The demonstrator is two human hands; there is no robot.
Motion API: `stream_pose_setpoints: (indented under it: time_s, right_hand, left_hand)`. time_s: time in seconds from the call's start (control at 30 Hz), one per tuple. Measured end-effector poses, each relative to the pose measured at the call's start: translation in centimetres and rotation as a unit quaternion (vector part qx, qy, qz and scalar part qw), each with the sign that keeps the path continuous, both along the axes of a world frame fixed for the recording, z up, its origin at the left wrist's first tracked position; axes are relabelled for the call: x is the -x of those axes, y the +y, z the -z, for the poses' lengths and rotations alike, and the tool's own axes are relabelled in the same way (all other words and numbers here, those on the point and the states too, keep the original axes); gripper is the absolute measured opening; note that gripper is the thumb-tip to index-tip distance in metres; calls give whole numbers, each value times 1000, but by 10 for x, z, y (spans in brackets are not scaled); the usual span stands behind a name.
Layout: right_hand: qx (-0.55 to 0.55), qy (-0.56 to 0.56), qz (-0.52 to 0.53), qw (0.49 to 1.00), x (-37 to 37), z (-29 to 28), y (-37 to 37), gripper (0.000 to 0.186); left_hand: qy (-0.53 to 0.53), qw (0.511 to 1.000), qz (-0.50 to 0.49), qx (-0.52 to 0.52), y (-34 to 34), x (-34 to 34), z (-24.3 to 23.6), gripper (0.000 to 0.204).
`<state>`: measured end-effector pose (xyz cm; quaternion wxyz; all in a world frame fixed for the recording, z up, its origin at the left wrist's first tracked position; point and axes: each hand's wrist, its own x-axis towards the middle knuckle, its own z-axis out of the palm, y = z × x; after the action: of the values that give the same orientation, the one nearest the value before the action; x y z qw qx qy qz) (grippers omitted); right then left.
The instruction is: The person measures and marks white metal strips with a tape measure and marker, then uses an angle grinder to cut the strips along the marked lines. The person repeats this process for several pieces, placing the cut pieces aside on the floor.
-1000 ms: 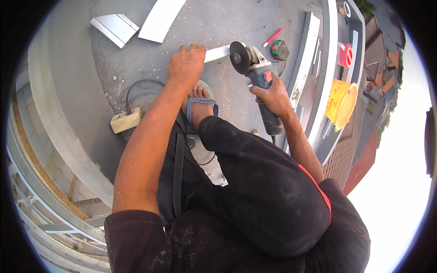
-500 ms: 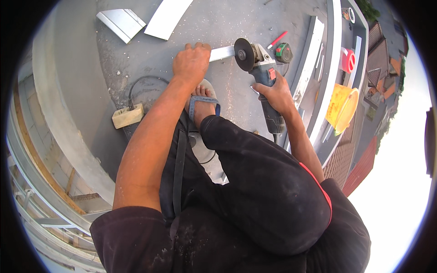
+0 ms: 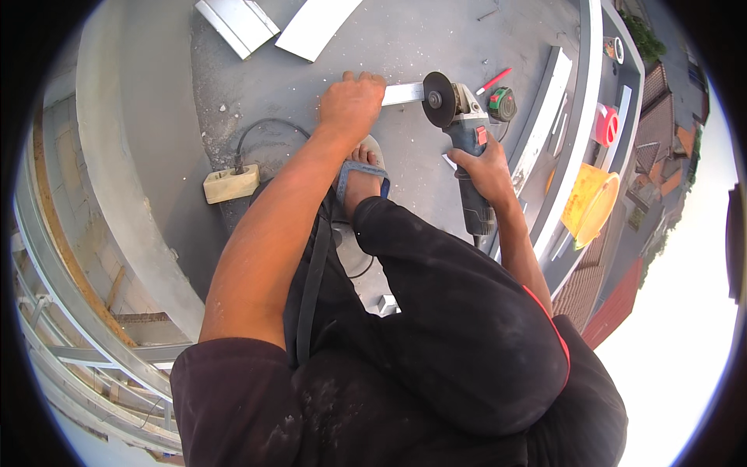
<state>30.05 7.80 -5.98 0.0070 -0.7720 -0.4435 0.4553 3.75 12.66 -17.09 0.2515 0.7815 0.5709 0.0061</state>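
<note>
The near part of the view is filled by the black-clad knee (image 3: pixel 498 358), and beyond it a bare foot in a sandal (image 3: pixel 342 177) stands beside the left forearm. Left of that forearm, a pale socket block (image 3: pixel 232 184) lies on the grey floor (image 3: pixel 272 78) with a cable plugged in. The two hands are apart: the left hand (image 3: pixel 352 105) is closed over a thin white strip (image 3: pixel 402 94), while the right hand (image 3: pixel 486 167) is wrapped around the body of an angle grinder (image 3: pixel 468 134), whose dark disc (image 3: pixel 433 87) stands at the strip's right end. Compared with half a second ago, hands, tool and strip keep nearly the same arrangement, but everything on the floor sits farther right in view, and the orange specks that streaked the floor below the disc have faded. The strip's near end is hidden under the left hand and its other end behind the disc, so whether the disc touches it, or spins, cannot be told. Past the grinder lie a green-and-black tape measure (image 3: pixel 502 103) and a red marker (image 3: pixel 495 81); farther off, two white offcuts, one ridged (image 3: pixel 237 27) and one plain (image 3: pixel 317 29), are cut off by the upper rim. A yellow bucket (image 3: pixel 591 204) stands beyond the long white rail (image 3: pixel 580 117), its lower part hard to make out, and distant rooftops blur together at far right.
</note>
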Motion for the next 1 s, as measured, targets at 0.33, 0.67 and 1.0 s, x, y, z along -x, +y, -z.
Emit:
stream_pose_setpoints:
  time_s: [0.33, 0.67, 1.0]
  right_hand:
    - [-34, -10, -20, 999, -6, 7, 6, 59]
    - [-16, 2, -14, 1000, 4, -1, 10, 58]
    - [-27, -5, -12, 1000, -1, 6, 6, 58]
  left_hand:
    - [-7, 999, -11, -35, 0, -3, 6, 14]
    - [-7, 999, -15, -34, -3, -3, 15, 14]
    - [-10, 999, -15, -32, -3, -3, 16, 15]
